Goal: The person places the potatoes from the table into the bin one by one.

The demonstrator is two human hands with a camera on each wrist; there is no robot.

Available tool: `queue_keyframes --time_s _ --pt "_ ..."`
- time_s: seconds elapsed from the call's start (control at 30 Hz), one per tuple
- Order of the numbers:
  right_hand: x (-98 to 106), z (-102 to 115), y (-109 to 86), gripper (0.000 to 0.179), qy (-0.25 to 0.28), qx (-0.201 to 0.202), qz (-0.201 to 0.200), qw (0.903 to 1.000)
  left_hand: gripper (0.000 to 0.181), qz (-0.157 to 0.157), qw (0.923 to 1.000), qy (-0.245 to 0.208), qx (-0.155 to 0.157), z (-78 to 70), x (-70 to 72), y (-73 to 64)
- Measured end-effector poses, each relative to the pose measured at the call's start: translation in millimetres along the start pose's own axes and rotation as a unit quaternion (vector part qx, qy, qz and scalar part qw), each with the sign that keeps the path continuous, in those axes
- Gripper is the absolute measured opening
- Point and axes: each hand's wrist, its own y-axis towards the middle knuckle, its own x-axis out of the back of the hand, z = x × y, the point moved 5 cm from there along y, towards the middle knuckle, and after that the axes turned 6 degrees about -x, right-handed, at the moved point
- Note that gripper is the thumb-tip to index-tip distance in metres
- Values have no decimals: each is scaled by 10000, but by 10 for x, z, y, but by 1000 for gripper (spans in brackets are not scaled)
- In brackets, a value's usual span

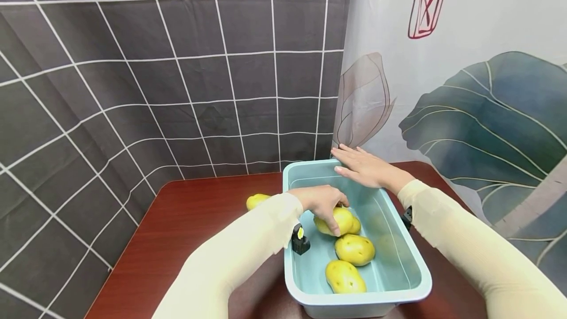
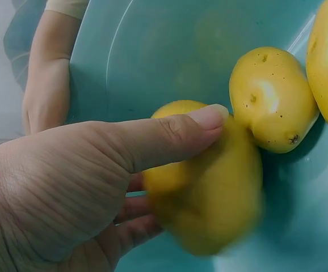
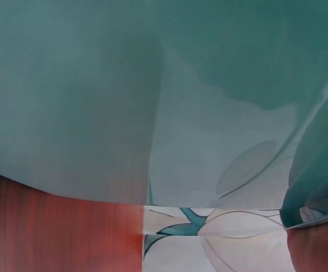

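Note:
My left hand (image 1: 322,202) reaches down into a light blue plastic tub (image 1: 292,279) and grips a yellow potato (image 1: 340,219). In the left wrist view the thumb lies over the top of this potato (image 2: 209,198), which is blurred, with the fingers behind it. Another potato (image 1: 356,226) shows just behind the held one. Two more potatoes, a middle one (image 1: 354,250) and a near one (image 1: 344,277), lie on the tub's floor. My right hand (image 1: 365,167) rests with straight fingers on the tub's far right rim.
A yellow potato (image 1: 257,201) lies on the reddish-brown table (image 1: 195,210) left of the tub, partly behind my left sleeve. A dark gridded curtain (image 1: 186,73) and a white leaf-printed curtain (image 1: 381,23) hang close behind the table. The right wrist view shows mostly the tub's wall (image 3: 96,113).

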Motion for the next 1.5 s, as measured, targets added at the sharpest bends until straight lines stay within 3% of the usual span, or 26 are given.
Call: queue_keyframes --time_s 0.33,0.6,0.9,1.27,1.5 --pt "7 10 -6 68 -19 -19 9 10000 78 53 9998 -181 91 -3 19 -9" --pt "0 14 -6 69 -42 -27 18 10000 77 13 10000 -75 9 -41 77 -45" --pt "-10 4 10 70 -5 -93 78 9999 75 -20 9999 -126 21 -110 218 -157" --pt "-3 -13 20 71 -40 -38 65 10000 77 -346 9993 -36 -162 -53 391 -417" --pt "-1 6 37 69 -23 -72 105 9999 73 -878 9959 -224 -12 93 595 -720"
